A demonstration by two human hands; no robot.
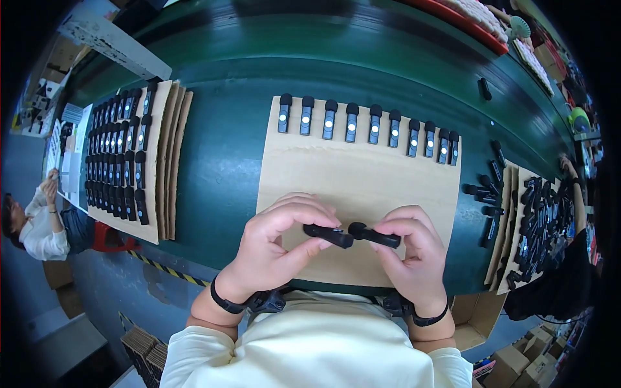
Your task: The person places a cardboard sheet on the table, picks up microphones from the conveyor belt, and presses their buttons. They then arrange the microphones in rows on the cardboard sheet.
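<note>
Both my hands are raised over the near part of a cardboard sheet (349, 178) on a green table. Between thumb and fingers, my left hand (272, 242) pinches a small black clip-on microphone (330, 234). My right hand (417, 255) pinches a second black clip-on microphone (380, 237), its rounded foam tip pointing left, close to the first. A row of several similar microphones (330, 123) lies along the sheet's far edge, foam tips away from me, each with a pale round spot.
Stacked cardboard sheets (169, 161) on the left carry several rows of microphones. Loose microphones (493, 187) lie at the right, beside another cardboard piece heaped with microphones (537, 220). A person (45, 226) sits far left; another person's arm (577, 200) reaches in at right. A red-edged tray (453, 22) is beyond.
</note>
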